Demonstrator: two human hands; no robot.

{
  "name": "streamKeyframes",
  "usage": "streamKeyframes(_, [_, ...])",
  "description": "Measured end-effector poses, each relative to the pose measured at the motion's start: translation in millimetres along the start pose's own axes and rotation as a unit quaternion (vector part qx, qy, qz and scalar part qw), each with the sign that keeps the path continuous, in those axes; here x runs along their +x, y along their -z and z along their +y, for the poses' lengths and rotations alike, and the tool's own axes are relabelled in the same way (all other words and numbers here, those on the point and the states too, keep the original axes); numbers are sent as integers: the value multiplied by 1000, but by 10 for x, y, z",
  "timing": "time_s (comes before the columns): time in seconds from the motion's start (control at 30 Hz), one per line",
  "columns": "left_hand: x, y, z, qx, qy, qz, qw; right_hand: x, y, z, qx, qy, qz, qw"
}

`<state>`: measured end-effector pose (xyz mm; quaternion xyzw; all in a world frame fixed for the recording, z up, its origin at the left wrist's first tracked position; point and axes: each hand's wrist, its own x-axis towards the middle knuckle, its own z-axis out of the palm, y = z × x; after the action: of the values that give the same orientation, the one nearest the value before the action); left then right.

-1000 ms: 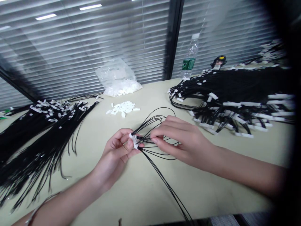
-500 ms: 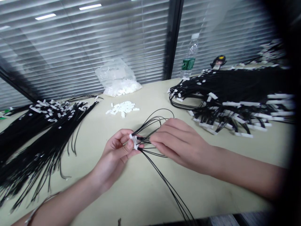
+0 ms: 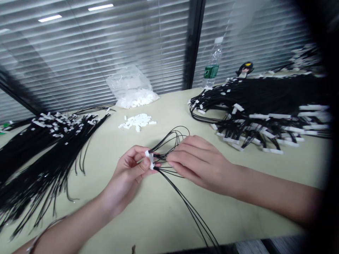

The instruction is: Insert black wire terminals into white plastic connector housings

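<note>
Near the middle of the table, my left hand (image 3: 132, 167) pinches a white connector (image 3: 150, 159) between thumb and fingers. Thin black wires (image 3: 189, 204) run out of the connector's right side; some loop up and back, others trail down to the table's front edge. Just right of the connector, my right hand (image 3: 197, 160) has its fingers pressed together on some of the black wires. Its fingertips hide where the gripped wires end.
Loose white connectors (image 3: 139, 121) lie before a clear plastic bag (image 3: 132, 90). Black wire bundles (image 3: 50, 158) spread at the left, and more bundles (image 3: 278, 93) at the right. Behind stand a bottle (image 3: 212, 67) and a small figurine (image 3: 245, 70).
My right hand has shifted slightly left, closer to the connector, and the wire loops above it have become lower and smaller. My left hand has stayed nearly still.
</note>
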<state>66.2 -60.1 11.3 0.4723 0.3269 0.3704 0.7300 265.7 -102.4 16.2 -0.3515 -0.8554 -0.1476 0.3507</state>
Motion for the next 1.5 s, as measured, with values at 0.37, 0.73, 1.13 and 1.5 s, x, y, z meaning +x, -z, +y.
streamKeyframes(0.37, [-3,0,-7,5,9,-13,1000,-32,-16,-14,-5,9,9,1000])
streamKeyframes(0.73, [-11,4,-11,13,14,-2,1000,-42,-24,-29,16,7,5,1000])
streamKeyframes(1.13, [-20,18,-19,18,19,-13,1000,-51,-10,-40,22,6,4,1000])
streamKeyframes(1.5, [-8,17,-30,18,18,-16,1000,-42,-28,-41,18,10,1,1000])
